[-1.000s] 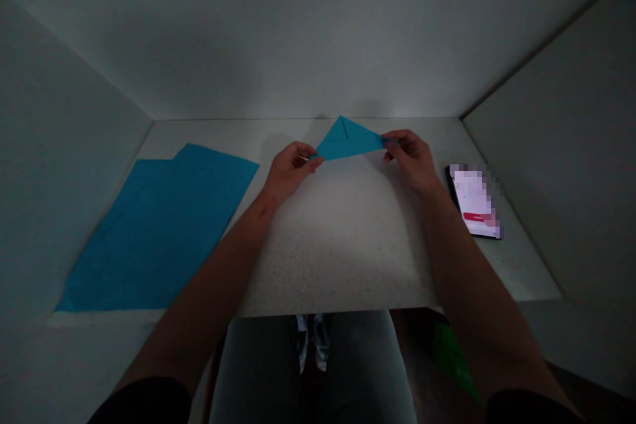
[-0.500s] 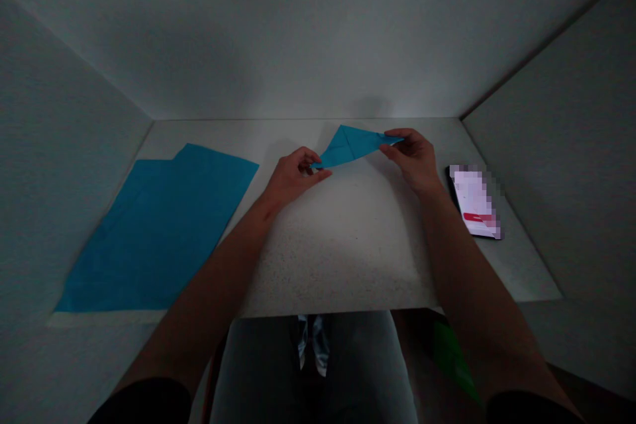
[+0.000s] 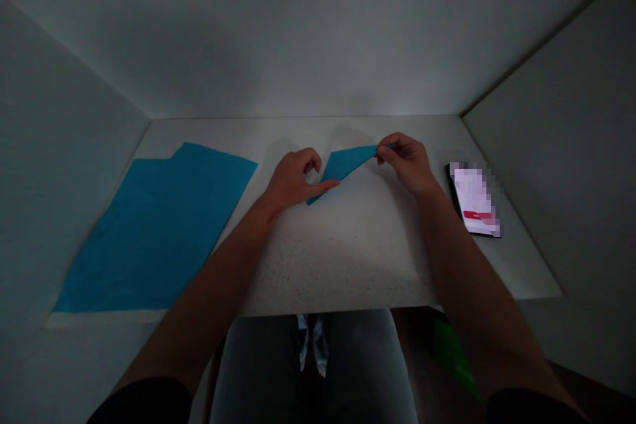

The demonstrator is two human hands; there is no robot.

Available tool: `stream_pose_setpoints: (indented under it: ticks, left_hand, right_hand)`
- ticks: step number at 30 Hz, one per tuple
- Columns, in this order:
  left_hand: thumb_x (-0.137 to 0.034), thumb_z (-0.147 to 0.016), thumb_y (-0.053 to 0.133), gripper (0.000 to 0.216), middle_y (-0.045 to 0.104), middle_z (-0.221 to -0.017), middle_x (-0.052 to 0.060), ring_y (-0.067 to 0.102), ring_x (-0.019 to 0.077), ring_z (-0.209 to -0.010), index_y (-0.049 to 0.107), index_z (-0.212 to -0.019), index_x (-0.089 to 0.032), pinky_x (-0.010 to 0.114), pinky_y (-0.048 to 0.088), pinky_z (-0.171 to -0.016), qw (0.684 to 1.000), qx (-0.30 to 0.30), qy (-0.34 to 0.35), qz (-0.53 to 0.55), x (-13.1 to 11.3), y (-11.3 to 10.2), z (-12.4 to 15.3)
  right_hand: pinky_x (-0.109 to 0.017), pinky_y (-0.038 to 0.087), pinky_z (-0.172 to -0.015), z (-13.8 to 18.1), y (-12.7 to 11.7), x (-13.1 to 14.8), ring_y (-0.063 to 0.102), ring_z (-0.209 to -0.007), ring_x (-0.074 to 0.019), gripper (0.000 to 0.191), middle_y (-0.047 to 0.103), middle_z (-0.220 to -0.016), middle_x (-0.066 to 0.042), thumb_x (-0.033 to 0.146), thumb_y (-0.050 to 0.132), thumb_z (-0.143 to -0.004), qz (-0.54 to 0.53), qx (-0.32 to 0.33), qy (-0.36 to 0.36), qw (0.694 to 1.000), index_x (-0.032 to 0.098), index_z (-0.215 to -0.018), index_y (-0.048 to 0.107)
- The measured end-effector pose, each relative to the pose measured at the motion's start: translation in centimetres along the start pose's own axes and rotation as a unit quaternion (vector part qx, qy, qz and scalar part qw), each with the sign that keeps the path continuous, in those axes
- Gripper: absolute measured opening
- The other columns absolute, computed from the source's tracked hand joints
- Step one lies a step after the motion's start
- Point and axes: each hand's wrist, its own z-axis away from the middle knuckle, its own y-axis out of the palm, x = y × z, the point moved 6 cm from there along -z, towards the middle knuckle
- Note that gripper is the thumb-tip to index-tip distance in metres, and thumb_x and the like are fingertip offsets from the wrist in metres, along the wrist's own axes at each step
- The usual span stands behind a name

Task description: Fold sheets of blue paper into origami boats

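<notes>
A small folded piece of blue paper [image 3: 345,161] is held above the far middle of the white table [image 3: 342,245]. My right hand [image 3: 405,159] pinches its narrow right end between thumb and fingers. At the paper's wider left end is my left hand [image 3: 298,175], thumb stretched out over the lower edge and index finger curled, with a gap between them. The thumb overlaps the paper in view; whether it presses on it I cannot tell.
Larger blue paper sheets [image 3: 149,232] lie flat on the table's left side. A phone [image 3: 474,202] with a lit, partly blurred screen lies at the right. Pale walls [image 3: 308,33] enclose the table at the back and sides. Something green [image 3: 452,354] is below the table's right front.
The folded paper has turned, its left end dropping toward me and its shape now narrower. My left fingers have come off its left tip; my right hand still pinches the other end.
</notes>
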Motion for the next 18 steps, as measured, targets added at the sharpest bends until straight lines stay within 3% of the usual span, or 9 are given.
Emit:
stream_pose_setpoints:
  ticks: [2, 4, 6, 8, 10, 14, 18]
  left_hand:
    - [-0.066, -0.076, 0.099, 0.062, 0.053, -0.079, -0.007, 0.049, 0.0133, -0.069, 0.064, -0.108, -0.024, 0.029, 0.043, -0.068, 0.999, 0.005, -0.015, 0.046, 0.0, 0.2, 0.3]
    - [-0.069, -0.072, 0.101, 0.081, 0.060, -0.092, -0.004, 0.053, 0.0129, -0.071, 0.064, -0.130, -0.025, 0.028, 0.045, -0.066, 0.996, 0.038, -0.022, 0.078, -0.2, 1.0, 0.7]
    - [-0.070, -0.071, 0.102, 0.097, 0.066, -0.120, 0.004, 0.058, 0.0114, -0.071, 0.061, -0.148, -0.027, 0.030, 0.051, -0.066, 0.994, 0.071, -0.025, 0.081, -0.4, 1.7, 0.9]
    - [-0.069, -0.073, 0.101, 0.104, 0.059, -0.150, 0.013, 0.061, 0.0101, -0.070, 0.058, -0.159, -0.030, 0.033, 0.056, -0.067, 0.993, 0.087, -0.026, 0.071, -0.6, 2.2, 1.0]
    - [-0.067, -0.078, 0.098, 0.103, 0.052, -0.164, 0.016, 0.064, 0.0106, -0.071, 0.055, -0.165, -0.032, 0.036, 0.060, -0.070, 0.993, 0.093, -0.028, 0.069, -0.6, 2.5, 1.0]
    - [-0.059, -0.086, 0.092, 0.093, 0.059, -0.163, 0.016, 0.066, 0.0128, -0.073, 0.054, -0.167, -0.033, 0.038, 0.064, -0.077, 0.992, 0.098, -0.029, 0.078, -0.6, 2.5, 0.9]
    - [-0.053, -0.088, 0.092, 0.087, 0.062, -0.158, 0.016, 0.066, 0.0116, -0.074, 0.057, -0.164, -0.031, 0.034, 0.063, -0.075, 0.989, 0.092, -0.033, 0.112, -0.4, 2.4, 0.9]
  right_hand:
    - [-0.030, 0.059, -0.069, 0.1, 0.5, 0.2, 0.063, -0.068, -0.0142, 0.045, 0.068, -0.075, 0.002, 0.066, 0.094, -0.087, -0.007, 0.014, 0.005, 1.000, 0.026, -0.088, 0.075]
    - [-0.030, 0.058, -0.068, 0.2, 1.2, 0.4, 0.063, -0.067, -0.0138, 0.049, 0.068, -0.074, 0.002, 0.070, 0.095, -0.085, -0.014, 0.026, 0.009, 1.000, 0.025, -0.088, 0.075]
    - [-0.029, 0.057, -0.067, 0.2, 1.9, 0.6, 0.062, -0.066, -0.0131, 0.053, 0.068, -0.074, 0.002, 0.074, 0.094, -0.084, -0.017, 0.036, 0.012, 0.999, 0.025, -0.087, 0.074]
    - [-0.028, 0.056, -0.065, 0.3, 2.6, 0.7, 0.061, -0.065, -0.0126, 0.055, 0.067, -0.074, 0.002, 0.076, 0.093, -0.083, -0.019, 0.042, 0.012, 0.999, 0.025, -0.087, 0.072]
    - [-0.028, 0.055, -0.064, 0.4, 3.1, 0.9, 0.061, -0.065, -0.0128, 0.055, 0.066, -0.075, 0.002, 0.077, 0.092, -0.084, -0.020, 0.045, 0.009, 0.999, 0.026, -0.087, 0.071]
    - [-0.030, 0.056, -0.063, 0.6, 4.0, 1.2, 0.059, -0.065, -0.0140, 0.054, 0.063, -0.078, 0.003, 0.078, 0.090, -0.086, -0.036, 0.051, 0.004, 0.998, 0.030, -0.105, 0.074]
    - [-0.031, 0.058, -0.067, 1.1, 5.2, 0.9, 0.061, -0.072, -0.0156, 0.078, 0.062, -0.087, 0.004, 0.069, 0.101, -0.077, -0.060, 0.083, 0.013, 0.995, 0.037, -0.140, 0.068]
